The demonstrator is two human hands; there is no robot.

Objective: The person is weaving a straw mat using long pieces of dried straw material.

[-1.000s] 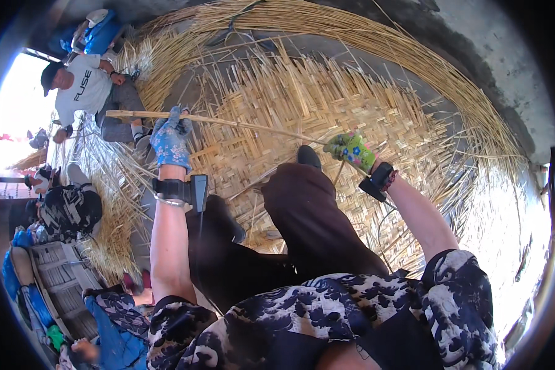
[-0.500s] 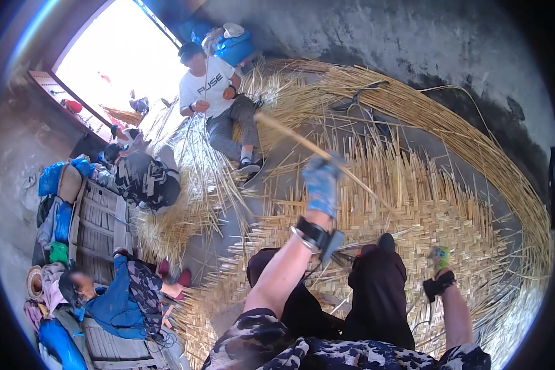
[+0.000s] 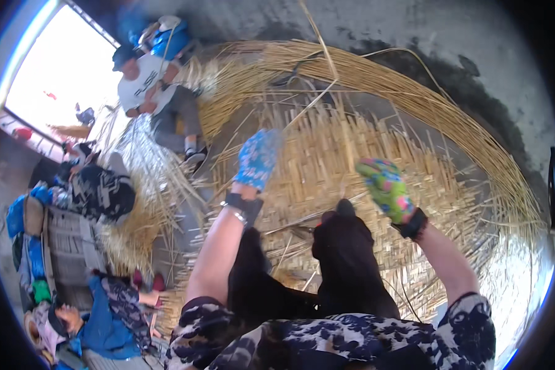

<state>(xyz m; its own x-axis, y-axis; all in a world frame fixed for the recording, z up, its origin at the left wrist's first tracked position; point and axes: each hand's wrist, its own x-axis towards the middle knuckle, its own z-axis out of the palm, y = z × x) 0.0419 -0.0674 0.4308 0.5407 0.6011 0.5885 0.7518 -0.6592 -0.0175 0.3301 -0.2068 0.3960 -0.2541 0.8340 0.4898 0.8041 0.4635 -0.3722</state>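
My left hand (image 3: 257, 159), in a blue patterned glove, is raised above the woven mat and closed on a long pale reed strip (image 3: 310, 106). That strip slants up to a sharp bend near the far edge of the mat. My right hand (image 3: 386, 190), in a green and pink patterned glove, hovers over the mat to the right of my knees. Its fingers look curled in and are blurred, and I cannot make out what they hold. The mat (image 3: 407, 240) of flattened reeds spreads under and around my dark-trousered legs, its far side ending in loose unwoven ends.
Bundled long reeds (image 3: 407, 86) curve along the grey wall. A person in a white shirt (image 3: 146, 86) sits far left beside loose strips (image 3: 148, 160). Two more people, one in a blue top (image 3: 108, 330), are near a wooden slatted frame (image 3: 71, 246) with bags and cloth.
My left hand has moved left and slightly up with the strip. My right hand has risen from low right toward the middle. The whole view has shifted.
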